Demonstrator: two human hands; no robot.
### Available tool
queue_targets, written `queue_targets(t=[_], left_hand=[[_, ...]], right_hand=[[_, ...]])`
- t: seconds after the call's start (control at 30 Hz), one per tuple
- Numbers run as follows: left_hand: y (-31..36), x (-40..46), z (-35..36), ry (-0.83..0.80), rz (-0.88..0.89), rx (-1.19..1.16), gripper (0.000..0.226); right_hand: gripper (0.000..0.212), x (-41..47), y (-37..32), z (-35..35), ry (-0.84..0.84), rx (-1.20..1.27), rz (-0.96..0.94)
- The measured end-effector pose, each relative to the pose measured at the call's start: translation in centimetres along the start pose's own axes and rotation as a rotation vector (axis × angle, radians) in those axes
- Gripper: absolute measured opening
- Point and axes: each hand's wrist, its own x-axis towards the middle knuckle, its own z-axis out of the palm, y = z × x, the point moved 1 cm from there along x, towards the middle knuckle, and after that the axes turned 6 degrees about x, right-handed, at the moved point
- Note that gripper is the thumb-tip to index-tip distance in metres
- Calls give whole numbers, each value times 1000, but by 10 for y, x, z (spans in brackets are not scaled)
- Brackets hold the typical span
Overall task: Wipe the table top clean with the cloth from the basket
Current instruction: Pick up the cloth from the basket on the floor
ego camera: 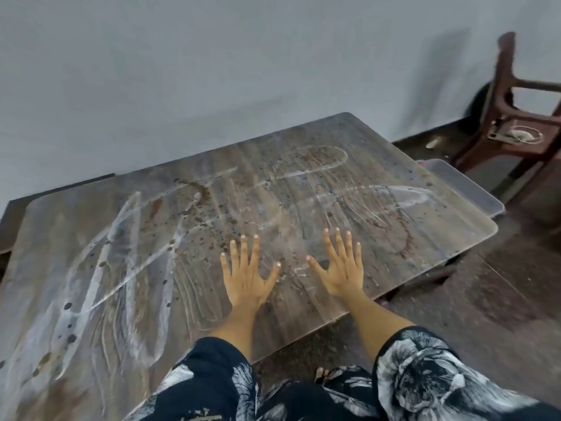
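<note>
Left hand (pixel 247 276): fingers spread, palm down over the table's near edge.
Right hand (pixel 341 268): likewise spread, just right of it.
Table top (pixel 127 244): smeared white, spattered brown.
Container (pixel 461 185): translucent, beside the far-right corner.
Cloth: unseen.

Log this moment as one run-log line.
left hand: flat, open | right hand: flat, open | table top: smeared, spotted | cloth: not seen

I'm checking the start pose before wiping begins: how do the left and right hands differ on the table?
The left hand lies nearer the table's middle, among dark specks; the right hand lies nearer its right edge, on pale smears. The left hand's thumb points right, the right hand's left. Both are flat, fingers spread, holding nothing; no cloth shows.
</note>
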Motion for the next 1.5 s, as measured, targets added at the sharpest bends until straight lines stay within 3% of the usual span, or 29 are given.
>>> queue_targets(t=[0.53, 0.87, 1.5], left_hand=[[114, 29, -4, 34, 375, -6, 80], [213, 48, -19, 57, 533, -17, 79], [480, 171, -51, 142, 600, -37, 78]], right_hand=[[82, -32, 102, -23, 145, 70, 372], [80, -29, 174, -49, 210, 101, 502], [78, 144, 381, -145, 256, 143, 475]])
